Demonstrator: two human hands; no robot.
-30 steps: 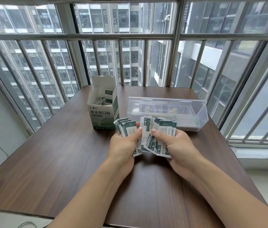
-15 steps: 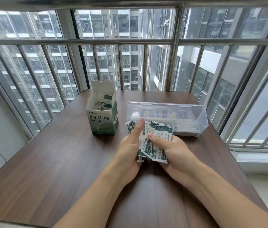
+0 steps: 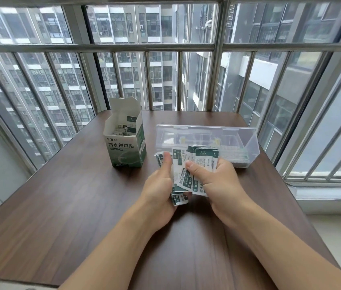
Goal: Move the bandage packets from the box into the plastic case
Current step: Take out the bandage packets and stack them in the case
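Both hands hold one fanned stack of bandage packets (image 3: pixel 188 170) above the middle of the counter (image 3: pixel 60 206), just in front of the plastic case (image 3: pixel 247 141). Your left hand (image 3: pixel 159 189) grips the stack's left edge, thumb on top; your right hand (image 3: pixel 215 178) pinches the right side. More packets show in the box (image 3: pixel 124 141) toward the far edge. Judgement: the packets are light, thin, slick and prone to sliding apart. Square the edges, then grip across the whole stack's short sides.

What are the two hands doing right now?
Left hand: holding a bunch of bandage packets, thumb up.
Right hand: gripping the same bunch, thumb on top.
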